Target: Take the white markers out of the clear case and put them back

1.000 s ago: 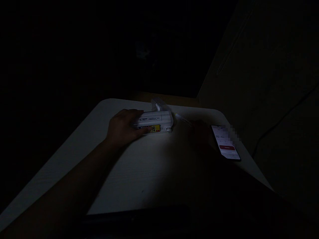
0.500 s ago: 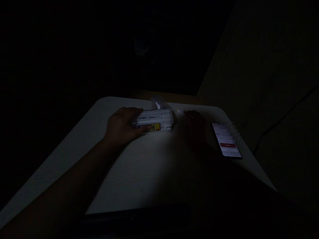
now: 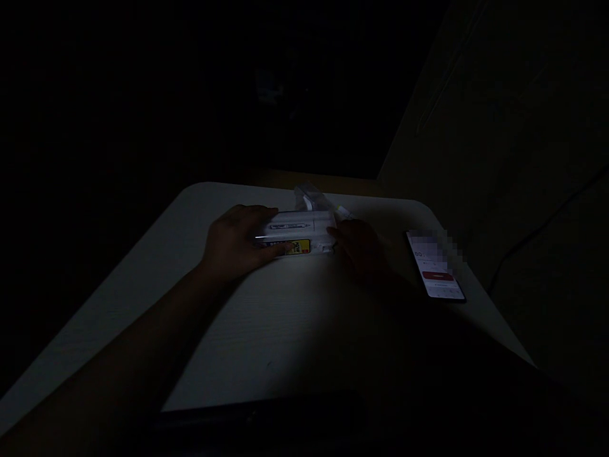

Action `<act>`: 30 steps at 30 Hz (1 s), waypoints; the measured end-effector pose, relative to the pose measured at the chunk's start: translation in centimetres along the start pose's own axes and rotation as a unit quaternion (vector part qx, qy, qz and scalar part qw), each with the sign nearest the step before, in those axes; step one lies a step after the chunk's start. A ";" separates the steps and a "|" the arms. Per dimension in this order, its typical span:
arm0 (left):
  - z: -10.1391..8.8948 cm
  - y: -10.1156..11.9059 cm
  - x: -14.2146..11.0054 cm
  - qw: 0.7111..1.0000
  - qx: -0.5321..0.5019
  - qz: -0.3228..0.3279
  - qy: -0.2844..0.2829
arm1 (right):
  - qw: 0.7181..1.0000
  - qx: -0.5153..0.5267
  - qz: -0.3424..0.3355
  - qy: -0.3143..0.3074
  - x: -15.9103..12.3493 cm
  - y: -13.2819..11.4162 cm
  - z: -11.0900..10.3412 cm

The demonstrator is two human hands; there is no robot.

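The scene is very dark. A white box-shaped device with a yellow label lies on a white table. My left hand is wrapped round its left end, fingers on top and thumb along the front. My right hand is at the device's right end, touching it; its fingers are dim and hard to read. A clear plastic piece and a small white stick-like item lie just behind the device.
A lit phone lies screen up on the table's right side. The table's rounded far edge is just behind the device. A wall with a cable runs along the right. A dark object lies at the table's near edge.
My right hand has moved left from near the phone to the device's right end. The left hand has kept its hold on the device.
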State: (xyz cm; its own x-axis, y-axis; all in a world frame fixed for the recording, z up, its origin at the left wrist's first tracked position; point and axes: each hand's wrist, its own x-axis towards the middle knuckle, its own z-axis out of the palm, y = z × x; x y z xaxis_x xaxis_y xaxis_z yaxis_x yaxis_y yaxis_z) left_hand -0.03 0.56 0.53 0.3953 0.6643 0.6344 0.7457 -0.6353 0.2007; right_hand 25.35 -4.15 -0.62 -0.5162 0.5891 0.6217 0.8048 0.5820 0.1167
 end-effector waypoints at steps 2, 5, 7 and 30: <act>-0.1 0.1 0.0 1.000 -0.003 0.001 0.001 | 1.000 0.006 -0.010 0.007 0.0 -0.1 0.1; -0.1 0.1 0.0 1.000 -0.008 0.008 0.003 | 0.998 0.032 0.034 0.033 0.1 -0.5 0.5; -0.1 0.1 0.0 1.000 -0.005 0.010 0.002 | 0.993 0.067 0.089 0.047 0.2 -0.8 0.7; -0.4 0.3 0.2 1.000 -0.021 0.018 -0.010 | 0.971 0.033 0.193 0.137 0.4 -0.7 1.2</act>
State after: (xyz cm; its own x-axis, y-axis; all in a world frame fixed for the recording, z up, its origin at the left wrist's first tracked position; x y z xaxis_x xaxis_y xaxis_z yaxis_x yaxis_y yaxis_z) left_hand 0.06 0.33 0.97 0.4323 0.6479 0.6272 0.7075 -0.6749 0.2095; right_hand 24.28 -3.65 -1.35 -0.0750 0.6052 0.7925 0.8976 0.3871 -0.2108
